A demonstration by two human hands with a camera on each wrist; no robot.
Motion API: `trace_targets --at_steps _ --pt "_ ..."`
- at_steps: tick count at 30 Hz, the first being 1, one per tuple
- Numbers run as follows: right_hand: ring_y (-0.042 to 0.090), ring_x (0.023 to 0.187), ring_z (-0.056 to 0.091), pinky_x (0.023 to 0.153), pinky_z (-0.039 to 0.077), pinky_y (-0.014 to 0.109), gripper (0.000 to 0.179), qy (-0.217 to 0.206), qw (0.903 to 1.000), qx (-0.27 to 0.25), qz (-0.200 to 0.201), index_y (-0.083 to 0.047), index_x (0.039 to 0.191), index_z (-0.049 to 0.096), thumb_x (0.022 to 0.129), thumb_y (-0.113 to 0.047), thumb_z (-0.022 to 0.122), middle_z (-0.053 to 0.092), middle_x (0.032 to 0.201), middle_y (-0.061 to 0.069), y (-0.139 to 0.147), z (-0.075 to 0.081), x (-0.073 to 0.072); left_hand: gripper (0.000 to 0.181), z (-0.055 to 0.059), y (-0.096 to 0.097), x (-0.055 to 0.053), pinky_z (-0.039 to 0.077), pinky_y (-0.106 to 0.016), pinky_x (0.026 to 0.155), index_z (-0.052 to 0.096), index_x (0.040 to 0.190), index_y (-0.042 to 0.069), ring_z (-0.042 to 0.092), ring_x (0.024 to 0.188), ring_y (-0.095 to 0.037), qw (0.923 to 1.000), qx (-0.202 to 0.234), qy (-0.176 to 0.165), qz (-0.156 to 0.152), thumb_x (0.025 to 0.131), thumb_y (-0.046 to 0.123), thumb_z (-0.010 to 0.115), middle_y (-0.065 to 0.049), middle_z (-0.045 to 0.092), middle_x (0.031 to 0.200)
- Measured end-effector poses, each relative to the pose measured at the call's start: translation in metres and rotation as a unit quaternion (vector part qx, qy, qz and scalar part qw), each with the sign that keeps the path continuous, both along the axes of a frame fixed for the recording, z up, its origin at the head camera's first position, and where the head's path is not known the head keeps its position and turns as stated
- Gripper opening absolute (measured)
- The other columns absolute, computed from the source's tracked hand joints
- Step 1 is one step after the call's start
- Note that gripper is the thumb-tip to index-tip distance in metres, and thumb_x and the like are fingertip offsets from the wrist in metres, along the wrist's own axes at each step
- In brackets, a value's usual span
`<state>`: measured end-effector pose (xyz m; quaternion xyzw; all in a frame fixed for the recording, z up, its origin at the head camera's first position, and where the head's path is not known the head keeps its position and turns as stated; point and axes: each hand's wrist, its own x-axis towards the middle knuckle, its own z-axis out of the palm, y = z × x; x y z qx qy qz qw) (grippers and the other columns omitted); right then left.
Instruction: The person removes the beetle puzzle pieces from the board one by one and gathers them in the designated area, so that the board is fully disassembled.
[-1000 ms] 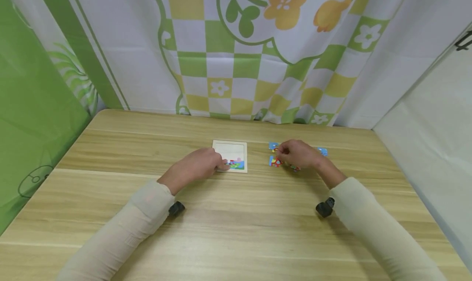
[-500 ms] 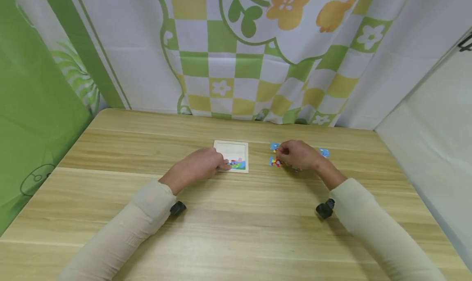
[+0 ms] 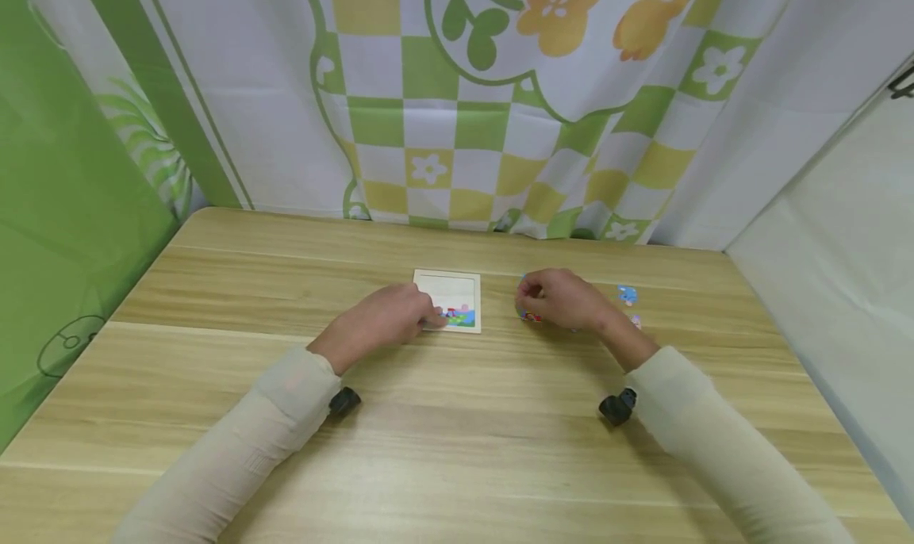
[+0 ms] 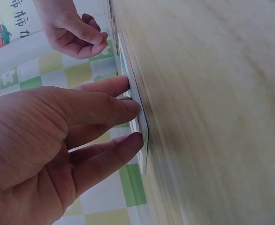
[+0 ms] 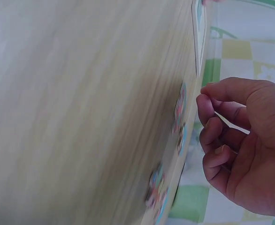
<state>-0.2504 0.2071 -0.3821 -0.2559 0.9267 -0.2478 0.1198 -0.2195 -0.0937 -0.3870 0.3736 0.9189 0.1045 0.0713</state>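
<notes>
My left hand (image 3: 389, 318) grips the near-left part of a square wooden puzzle tray (image 3: 446, 290), with thumb and fingers at its edge in the left wrist view. Along the tray's near side lie colourful puzzle pieces (image 3: 460, 317), partly covered by the fingers. To the right, my right hand (image 3: 560, 300) hovers low above loose puzzle pieces (image 5: 179, 108). Its thumb and index fingertips meet in the right wrist view, and nothing shows between them. One red and blue piece (image 3: 531, 316) peeks out beneath this hand.
Further right on the wooden table (image 3: 457, 441) lie a blue puzzle piece (image 3: 627, 293) and a small pinkish piece (image 3: 635, 320). A patterned curtain (image 3: 485, 132) hangs along the back edge. Each wrist carries a small black camera (image 3: 616, 408).
My right hand has shifted slightly left over the loose pieces, covering more of those on the left and uncovering a pinkish one at right. My left hand stays on the tray.
</notes>
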Motion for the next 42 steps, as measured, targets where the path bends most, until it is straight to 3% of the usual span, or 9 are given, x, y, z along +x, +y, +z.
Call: trace_targets --at_steps 6,9,15,22,29,42 --pt "0.011 0.073 0.061 0.07 0.052 0.033 0.011 0.016 0.9997 -0.006 0.016 -0.01 0.099 0.076 0.1 -0.014 0.066 0.073 0.091 0.0 -0.017 -0.002 0.004 0.047 0.0 -0.001 0.001 0.049 -0.023 0.072 0.079 0.12 0.015 0.066 0.093 -0.011 0.9999 0.008 -0.006 -0.003 0.085 -0.014 0.067 -0.006 0.074 0.123" --pt "0.012 0.077 0.06 0.073 0.051 0.033 0.009 0.027 0.9993 -0.006 0.027 -0.012 0.098 0.076 0.099 -0.015 0.067 0.072 0.091 -0.003 -0.025 -0.002 0.005 0.048 0.0 -0.001 0.0 0.052 -0.026 0.076 0.079 0.121 0.015 0.065 0.093 -0.012 0.9999 0.011 -0.012 -0.001 0.085 -0.014 0.067 -0.005 0.073 0.124" --pt "0.01 0.075 0.059 0.071 0.05 0.032 0.006 0.049 0.9964 -0.015 0.067 -0.012 0.096 0.074 0.097 -0.012 0.069 0.071 0.088 -0.005 -0.041 -0.003 0.005 0.047 0.001 -0.001 -0.001 0.058 -0.034 0.091 0.078 0.124 0.016 0.071 0.109 -0.021 0.9997 -0.012 0.006 -0.021 0.087 -0.012 0.069 0.0 0.075 0.124" --pt "0.012 0.079 0.06 0.075 0.051 0.033 0.011 0.035 0.9959 -0.011 0.083 -0.008 0.106 0.073 0.097 -0.013 0.071 0.07 0.089 -0.003 -0.058 -0.004 0.004 0.044 0.001 -0.001 -0.002 0.058 -0.034 0.084 0.079 0.123 0.017 0.071 0.096 -0.021 0.9991 -0.021 0.023 -0.031 0.088 -0.009 0.072 0.001 0.075 0.12" --pt "0.017 0.092 0.065 0.084 0.054 0.037 0.027 0.031 0.9964 0.012 0.078 -0.005 0.116 0.073 0.096 -0.023 0.077 0.072 0.101 0.003 -0.065 -0.007 0.001 0.041 0.001 -0.001 -0.002 0.058 -0.036 0.086 0.079 0.123 0.018 0.071 0.098 -0.022 0.9993 -0.018 0.018 -0.025 0.09 -0.006 0.073 0.001 0.075 0.121" --pt "0.02 0.1 0.066 0.089 0.055 0.038 0.033 0.048 0.995 0.047 0.074 -0.006 0.115 0.075 0.091 -0.027 0.082 0.071 0.107 0.004 -0.068 -0.01 0.004 0.044 0.003 0.001 -0.001 0.057 -0.033 0.083 0.078 0.124 0.018 0.069 0.092 -0.02 0.9994 -0.03 0.009 -0.015 0.09 -0.007 0.071 0.001 0.075 0.121"
